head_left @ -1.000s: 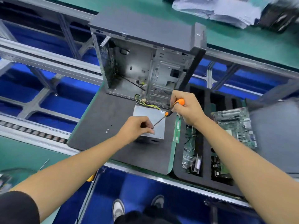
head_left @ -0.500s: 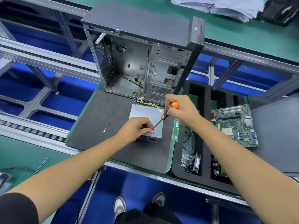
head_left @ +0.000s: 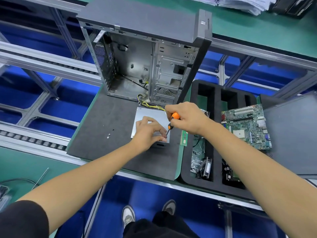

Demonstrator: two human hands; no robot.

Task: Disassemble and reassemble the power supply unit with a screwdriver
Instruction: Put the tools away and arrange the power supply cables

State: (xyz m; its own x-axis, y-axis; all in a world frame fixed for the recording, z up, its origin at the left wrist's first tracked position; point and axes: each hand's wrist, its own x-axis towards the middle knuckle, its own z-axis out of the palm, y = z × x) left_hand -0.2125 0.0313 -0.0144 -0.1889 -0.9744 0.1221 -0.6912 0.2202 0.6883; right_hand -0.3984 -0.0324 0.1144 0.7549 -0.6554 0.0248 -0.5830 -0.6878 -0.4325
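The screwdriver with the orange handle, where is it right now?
In the head view, the screwdriver is gripped in the right hand, its tip angled down onto the silver power supply unit beside the left hand.

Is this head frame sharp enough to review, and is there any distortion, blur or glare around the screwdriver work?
Head view: wide-angle bending bows the conveyor rails and leans the computer case; light is even and soft, with no harsh glare on the power supply unit; the screwdriver and both hands, left hand and right hand, are sharp; the paper stack at the top edge is smeared.
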